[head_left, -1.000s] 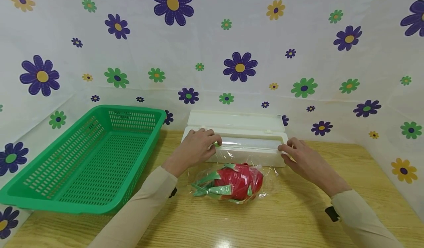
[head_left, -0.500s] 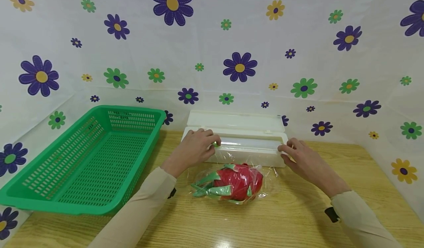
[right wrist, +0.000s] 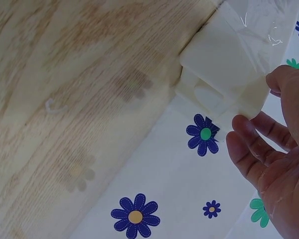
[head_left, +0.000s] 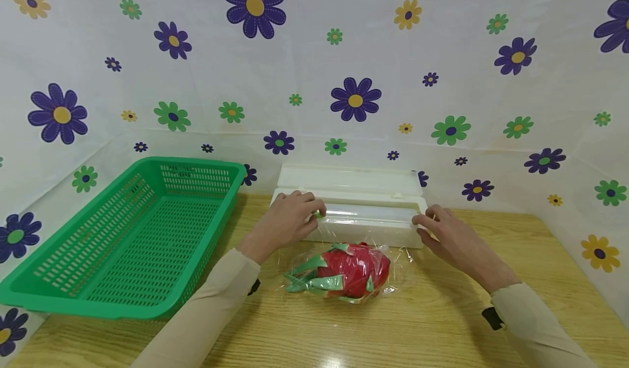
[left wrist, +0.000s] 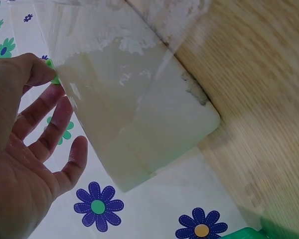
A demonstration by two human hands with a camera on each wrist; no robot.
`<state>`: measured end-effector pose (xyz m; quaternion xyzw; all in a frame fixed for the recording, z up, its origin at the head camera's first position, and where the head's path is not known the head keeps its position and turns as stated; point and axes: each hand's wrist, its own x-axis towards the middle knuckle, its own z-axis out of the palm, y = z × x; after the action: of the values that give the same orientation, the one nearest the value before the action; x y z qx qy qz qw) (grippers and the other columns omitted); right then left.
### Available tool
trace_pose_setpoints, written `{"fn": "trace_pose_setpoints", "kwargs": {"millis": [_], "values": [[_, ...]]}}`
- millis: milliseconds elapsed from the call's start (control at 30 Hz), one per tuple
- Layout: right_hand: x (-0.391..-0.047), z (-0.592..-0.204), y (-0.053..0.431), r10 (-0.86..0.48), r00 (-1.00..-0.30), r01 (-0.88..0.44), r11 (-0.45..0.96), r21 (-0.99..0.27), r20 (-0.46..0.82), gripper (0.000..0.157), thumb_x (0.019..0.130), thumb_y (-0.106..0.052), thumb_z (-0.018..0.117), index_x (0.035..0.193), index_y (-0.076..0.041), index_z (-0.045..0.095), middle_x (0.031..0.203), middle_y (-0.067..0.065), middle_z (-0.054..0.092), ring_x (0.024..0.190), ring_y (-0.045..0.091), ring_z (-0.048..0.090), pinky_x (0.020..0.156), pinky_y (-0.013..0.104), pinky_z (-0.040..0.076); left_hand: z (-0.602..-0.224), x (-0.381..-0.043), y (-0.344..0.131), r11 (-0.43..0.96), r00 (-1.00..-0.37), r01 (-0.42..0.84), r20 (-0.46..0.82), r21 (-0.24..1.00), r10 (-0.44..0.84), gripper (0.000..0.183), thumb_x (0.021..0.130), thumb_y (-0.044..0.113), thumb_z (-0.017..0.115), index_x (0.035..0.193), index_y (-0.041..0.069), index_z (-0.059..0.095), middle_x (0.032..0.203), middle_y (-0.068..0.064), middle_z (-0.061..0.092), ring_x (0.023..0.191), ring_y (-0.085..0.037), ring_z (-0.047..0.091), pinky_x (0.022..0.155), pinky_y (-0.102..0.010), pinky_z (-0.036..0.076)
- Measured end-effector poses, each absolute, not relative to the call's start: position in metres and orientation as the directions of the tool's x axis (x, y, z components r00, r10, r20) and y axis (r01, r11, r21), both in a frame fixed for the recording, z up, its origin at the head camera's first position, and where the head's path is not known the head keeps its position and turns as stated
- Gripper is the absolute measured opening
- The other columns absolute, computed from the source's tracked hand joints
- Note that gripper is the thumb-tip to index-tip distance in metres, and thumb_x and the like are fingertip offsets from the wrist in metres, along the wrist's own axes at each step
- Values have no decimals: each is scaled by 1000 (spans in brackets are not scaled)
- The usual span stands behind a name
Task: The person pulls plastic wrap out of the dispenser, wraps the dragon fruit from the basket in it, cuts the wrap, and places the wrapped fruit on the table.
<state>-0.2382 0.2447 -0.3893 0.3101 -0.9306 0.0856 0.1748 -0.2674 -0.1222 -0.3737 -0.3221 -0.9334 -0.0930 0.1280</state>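
Observation:
A white cling film dispenser lies along the back of the table, its lid tipped back and a film roll inside. At the front edge, my left hand pinches a small green slider between thumb and forefinger. My right hand grips the dispenser's right end, thumb at the front edge and fingers by the end wall. Just in front of the dispenser lies a red dragon fruit with green scales, covered by clear cling film that runs back to the box.
A green slotted basket stands to the left, close to my left forearm. Behind the wooden table rises a white flower-patterned sheet, with the opened lid right in front of it.
Almost nothing differs. My left hand has shifted very slightly left along the dispenser's front edge; the right hand and the dragon fruit stay where they were.

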Motion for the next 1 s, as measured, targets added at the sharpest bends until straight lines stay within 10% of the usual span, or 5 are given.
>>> {"fn": "trace_pose_setpoints", "kwargs": {"millis": [1000], "values": [[-236,-388,244,-542,-750,-604,794,-60,380,27,89,-3,77,112,-14,69,104,13,61,85,23,60,72,37,62,-371,-263,-127,788,-773,609,293,94,563,14,98,20,65,110,23,70,109,0,73,95,-22,62,84,-44,54]]}}
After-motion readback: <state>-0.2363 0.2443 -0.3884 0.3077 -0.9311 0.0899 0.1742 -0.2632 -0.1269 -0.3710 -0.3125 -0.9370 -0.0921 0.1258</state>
